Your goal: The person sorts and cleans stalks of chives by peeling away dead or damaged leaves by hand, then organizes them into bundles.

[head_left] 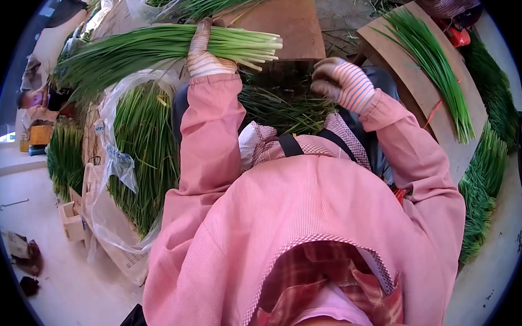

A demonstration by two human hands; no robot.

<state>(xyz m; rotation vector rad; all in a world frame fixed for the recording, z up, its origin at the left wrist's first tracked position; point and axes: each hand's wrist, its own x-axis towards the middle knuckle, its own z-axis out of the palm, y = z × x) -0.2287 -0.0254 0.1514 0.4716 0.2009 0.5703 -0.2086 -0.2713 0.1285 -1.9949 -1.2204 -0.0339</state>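
Note:
My left hand [202, 53], in a striped, soiled glove, is closed round a thick bunch of garlic chives [136, 49]. The pale cut ends point right and the green leaves trail left. My right hand [341, 82], also in a striped glove, is raised over my right knee. Its fingers are loosely bent and apart, with nothing visible between them. Loose green leaves [288, 107] lie below, between my knees. Beyond the bunch stands a brown board [293, 27] with more chives along its far side.
At right, a smaller bunch of chives [436, 70] lies on a curved-looking board [383, 35], near a red tie [434, 114]. Chives in a plastic bag [108, 139] stand at left beside a pale crate [123, 254]. More green piles [483, 184] line the far right.

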